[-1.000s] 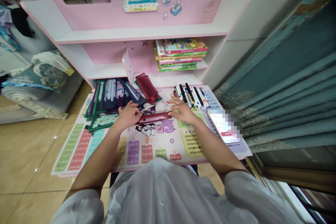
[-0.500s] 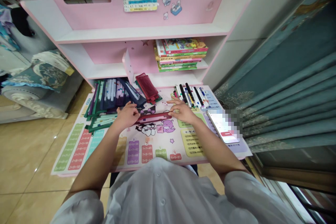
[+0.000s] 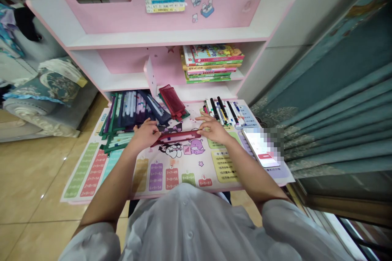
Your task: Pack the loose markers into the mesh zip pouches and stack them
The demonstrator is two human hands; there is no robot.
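A dark red mesh pencil pouch lies lengthwise across the desk in front of me, with pens showing through it. My left hand is closed on its left end, and my right hand pinches the right end between thumb and forefinger. Behind it rests a small stack of flat red pouches, with green ones peeking out beneath. Left of my left hand are piled navy and green mesh pouches filled with pens. A row of loose pens and markers sits beyond my right hand.
A phone with a lit screen lies at the desk's right side. Stacked books stand on the pink and white shelf behind. Printed multiplication tables cover the desk top. A teal curtain hangs at the right.
My left hand has slid slightly left along the red pouch, exposing more of its left end. My right hand keeps its pinch at the other end.
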